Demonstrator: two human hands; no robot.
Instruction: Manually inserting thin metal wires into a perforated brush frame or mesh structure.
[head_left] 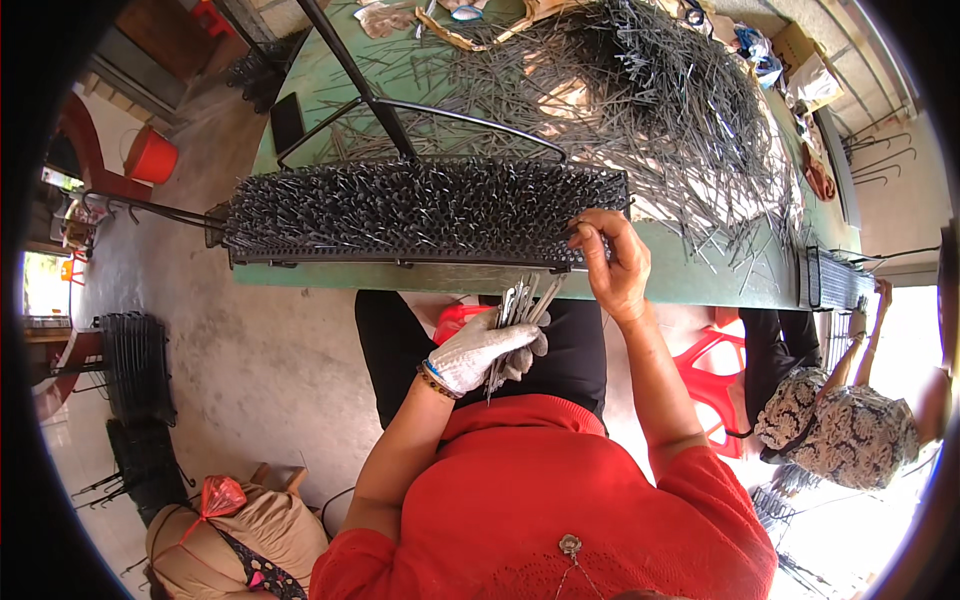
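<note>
My left hand (pixel 478 352), in a whitish knitted glove, is closed round a bundle of thin grey metal strips (pixel 518 298) below the table's front edge. The strips jut out above and below the fist. Along that edge stands a long black rack (pixel 400 257), densely filled with upright dark metal pieces (pixel 400 205). My bare right hand (pixel 618 268) is at the rack's right end. Its thumb and fingertips are pinched together among the uprights, and whatever is between them is too small to make out.
Loose metal strips (pixel 690 110) lie heaped across the green table (pixel 700 285). A black metal frame (pixel 385 110) rises behind the rack. On the right, another person (pixel 840 420) works near a red plastic stool (pixel 712 365). Black racks (pixel 137 365) stand at left; a red bucket (pixel 151 155) is farther off.
</note>
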